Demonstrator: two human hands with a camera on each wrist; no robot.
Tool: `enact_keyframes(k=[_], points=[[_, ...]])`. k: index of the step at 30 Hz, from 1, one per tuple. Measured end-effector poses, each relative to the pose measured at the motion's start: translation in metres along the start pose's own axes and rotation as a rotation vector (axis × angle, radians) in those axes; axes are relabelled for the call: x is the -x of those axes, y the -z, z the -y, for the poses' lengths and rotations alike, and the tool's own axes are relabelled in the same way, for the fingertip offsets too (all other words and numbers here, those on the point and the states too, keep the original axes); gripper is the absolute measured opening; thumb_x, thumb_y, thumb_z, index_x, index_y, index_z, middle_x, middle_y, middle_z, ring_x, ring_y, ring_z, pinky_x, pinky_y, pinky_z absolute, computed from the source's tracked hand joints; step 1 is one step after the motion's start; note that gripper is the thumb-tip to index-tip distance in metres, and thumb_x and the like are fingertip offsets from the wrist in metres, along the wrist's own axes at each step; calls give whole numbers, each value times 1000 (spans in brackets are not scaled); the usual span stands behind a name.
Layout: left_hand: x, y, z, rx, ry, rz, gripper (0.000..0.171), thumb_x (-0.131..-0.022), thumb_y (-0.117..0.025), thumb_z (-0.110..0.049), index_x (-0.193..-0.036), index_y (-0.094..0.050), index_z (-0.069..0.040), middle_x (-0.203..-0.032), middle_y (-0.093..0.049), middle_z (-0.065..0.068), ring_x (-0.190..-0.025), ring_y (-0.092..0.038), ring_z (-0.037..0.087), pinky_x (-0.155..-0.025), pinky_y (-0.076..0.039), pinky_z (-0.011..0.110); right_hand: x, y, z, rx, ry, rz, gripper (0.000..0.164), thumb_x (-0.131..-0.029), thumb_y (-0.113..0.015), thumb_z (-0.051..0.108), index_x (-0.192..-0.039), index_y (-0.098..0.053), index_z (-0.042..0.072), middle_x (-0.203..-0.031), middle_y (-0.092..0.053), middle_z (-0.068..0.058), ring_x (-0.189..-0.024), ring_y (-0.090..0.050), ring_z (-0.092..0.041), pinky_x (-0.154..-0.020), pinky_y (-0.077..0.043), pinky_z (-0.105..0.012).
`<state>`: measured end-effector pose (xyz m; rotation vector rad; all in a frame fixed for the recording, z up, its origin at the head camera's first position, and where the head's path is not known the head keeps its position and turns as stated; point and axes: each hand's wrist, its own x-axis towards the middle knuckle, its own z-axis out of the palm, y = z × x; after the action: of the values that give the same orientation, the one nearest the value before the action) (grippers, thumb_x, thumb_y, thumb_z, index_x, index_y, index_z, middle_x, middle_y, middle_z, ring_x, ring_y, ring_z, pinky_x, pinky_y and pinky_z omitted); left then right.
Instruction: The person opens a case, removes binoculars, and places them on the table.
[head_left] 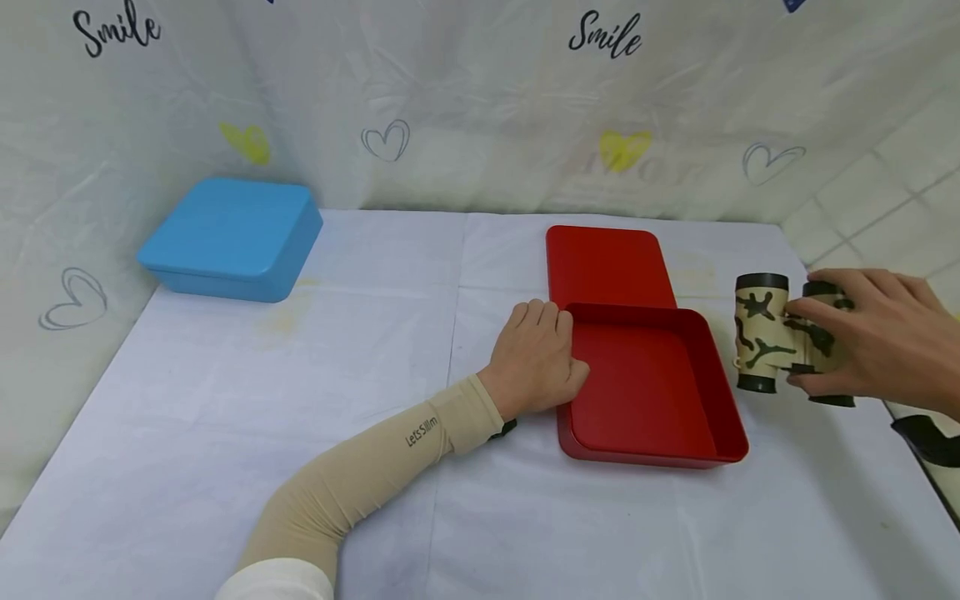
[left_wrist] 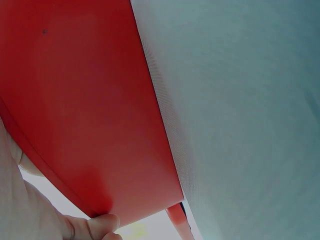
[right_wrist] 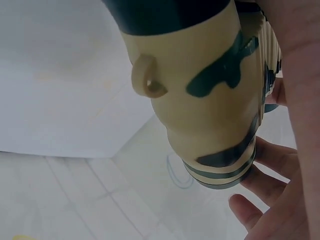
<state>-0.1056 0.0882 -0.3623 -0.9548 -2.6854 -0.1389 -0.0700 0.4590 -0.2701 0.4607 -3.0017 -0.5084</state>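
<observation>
An uncovered red box point(head_left: 637, 383) lies on the table, its inside bare. My left hand point(head_left: 536, 358) grips the box's left wall; in the left wrist view the thumb presses the red side point(left_wrist: 90, 100). Behind the box, a flat red lid point(head_left: 609, 265) lies against its back edge. To the right, my right hand point(head_left: 881, 333) holds tan camouflage binoculars point(head_left: 763, 333) by their right barrel, above the table and apart from the box. The right wrist view shows one barrel point(right_wrist: 210, 100) close up, with fingers point(right_wrist: 270, 187) around its far end.
A closed blue box point(head_left: 232, 237) stands at the table's back left corner. White cloth point(head_left: 337, 350) covers the table. Behind it hangs a printed curtain point(head_left: 480, 100), and tiled wall point(head_left: 892, 192) shows at the right.
</observation>
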Motion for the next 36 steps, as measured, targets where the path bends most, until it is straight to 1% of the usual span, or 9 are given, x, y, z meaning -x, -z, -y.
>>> enact_keyframes(k=[9,14,22,26,31,36], points=[[0,-1,0,13,-7,-24,17,-88,-49,-30,-81,-47,-14,-78,-48,0,-76,-41,15,-74,-33,28,2,-11,1,-3,37,-4,93,-44,-101,52,-118,-66,7,-137,-42,-33,-122,-36,-61,-101,-36,-79],[-1,-1,0,15,-4,-6,17,-90,-49,-30,-82,-47,-15,-79,-48,0,-76,-41,15,-75,-35,28,5,-19,0,-17,35,15,94,-45,-101,51,-120,-66,6,-138,-40,-34,-123,-35,-61,-103,-34,-80],[0,2,0,3,0,-2,16,-89,-49,-30,-82,-48,-15,-79,-48,0,-77,-41,15,-74,-34,28,6,-32,-1,-45,67,11,94,-45,-100,54,-120,-68,8,-135,-44,-32,-122,-36,-57,-100,-35,-76],[0,1,0,-2,0,1,16,-89,-49,-30,-83,-48,-15,-79,-48,0,-77,-41,15,-75,-35,28,6,-35,2,-53,77,14,95,-43,-100,53,-120,-69,8,-135,-45,-33,-124,-35,-55,-101,-34,-75],[0,1,0,-8,4,23,17,-90,-48,-31,-84,-48,-15,-80,-48,-1,-79,-41,15,-76,-36,28,6,-37,4,-58,91,10,95,-43,-100,54,-120,-68,9,-134,-47,-33,-122,-38,-55,-100,-36,-76],[0,1,0,-11,0,13,17,-90,-48,-30,-84,-48,-15,-80,-48,-1,-78,-41,15,-75,-36,28,6,-40,5,-77,106,-13,94,-44,-100,55,-120,-68,10,-133,-48,-31,-120,-40,-54,-99,-37,-73]])
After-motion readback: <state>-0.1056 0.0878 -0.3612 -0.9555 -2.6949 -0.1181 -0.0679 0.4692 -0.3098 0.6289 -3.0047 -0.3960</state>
